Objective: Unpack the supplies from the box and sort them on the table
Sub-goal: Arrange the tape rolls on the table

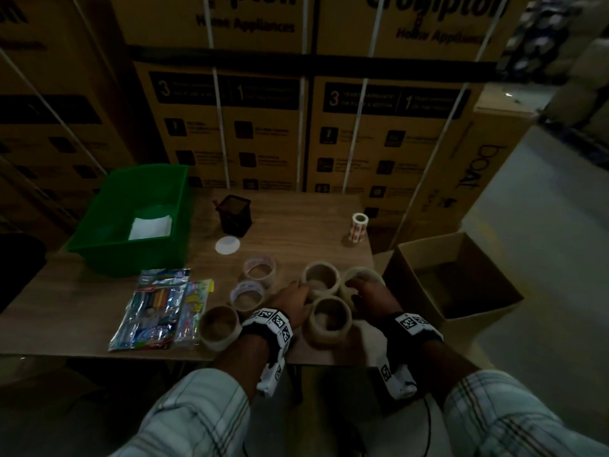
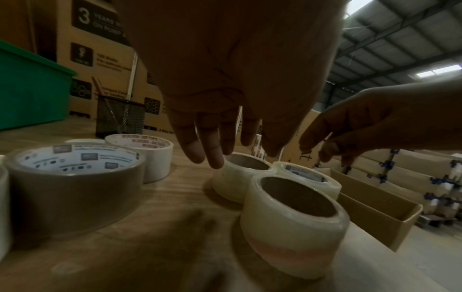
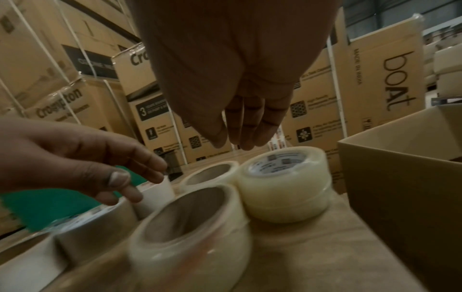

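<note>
While both hands are held loose-fingered, gripping nothing, the left hand [image 1: 291,303] at the nine o'clock rim of the far clear roll [image 1: 320,279] and the right hand [image 1: 370,296] over the three o'clock roll [image 1: 362,281], the three rolls are best nudged gently together, not knocked off the table [image 1: 306,219] edge.

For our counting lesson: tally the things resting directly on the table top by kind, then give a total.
Tape rolls: 6
Stationery packets: 2
Label roll: 1
Mesh pen pot: 1
Green tub: 1
White lid: 1
Total: 12
</note>
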